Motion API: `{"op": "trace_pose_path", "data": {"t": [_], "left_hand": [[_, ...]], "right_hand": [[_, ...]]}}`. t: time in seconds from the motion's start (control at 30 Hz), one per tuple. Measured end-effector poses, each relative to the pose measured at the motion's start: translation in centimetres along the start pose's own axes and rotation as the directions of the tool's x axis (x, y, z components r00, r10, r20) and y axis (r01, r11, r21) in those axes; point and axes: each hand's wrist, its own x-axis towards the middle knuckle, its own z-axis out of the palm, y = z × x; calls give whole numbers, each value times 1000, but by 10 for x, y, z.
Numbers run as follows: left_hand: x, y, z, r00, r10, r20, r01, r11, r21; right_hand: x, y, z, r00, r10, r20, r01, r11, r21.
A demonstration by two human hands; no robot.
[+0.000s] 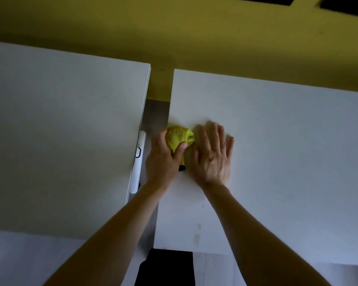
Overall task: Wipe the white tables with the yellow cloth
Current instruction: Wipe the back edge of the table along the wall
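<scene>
Left hand [163, 159] fingers bunch the yellow cloth [179, 137] at the right tabletop's [277, 151] left edge; right hand [213, 155] lies flat, fingers spread, holding nothing, just beside it.

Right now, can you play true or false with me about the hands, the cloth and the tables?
1. The left hand holds the yellow cloth in its grip. True.
2. The cloth is spread out flat. False: it is bunched into a ball.
3. The right hand lies flat and open on the right table. True.
4. The cloth sits in the middle of the left table. False: it is at the left edge of the right table.
5. The two tables touch each other. False: a gap runs between them.
</scene>
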Motion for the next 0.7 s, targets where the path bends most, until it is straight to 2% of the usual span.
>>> {"op": "trace_pose_path", "data": {"t": [0.1, 0.2, 0.27, 0.37, 0.43, 0.5, 0.6, 0.7], "left_hand": [[58, 15, 13, 1000, 25, -15, -26, 999, -43], [134, 43, 34, 999, -37, -15, 36, 998, -53], [152, 49, 41, 999, -49, -7, 48, 995, -87], [119, 33, 31, 1000, 11, -10, -13, 976, -219], [82, 17, 20, 997, 70, -27, -74, 965, -251], [49, 6, 12, 998, 70, -2, -68, 961, -267], [34, 2, 15, 997, 71, 35, -56, 945, -323], [76, 9, 25, 994, 110, 27, -95, 939, -331]], "right_hand": [[-6, 7, 8, 997, -67, -33, 66, 997, -36], [2, 13, 9, 991, -100, -84, 97, 995, -30], [1, 16, 12, 990, -101, -101, 96, 994, -49], [5, 16, 4, 974, -134, -184, 128, 991, -40], [31, 9, 2, 966, -64, -249, 65, 998, -5], [58, -1, 4, 978, -20, -208, 25, 999, 24], [73, 0, 17, 992, -81, -98, 84, 996, 26], [72, 11, 14, 986, -95, -138, 106, 991, 76]]}}
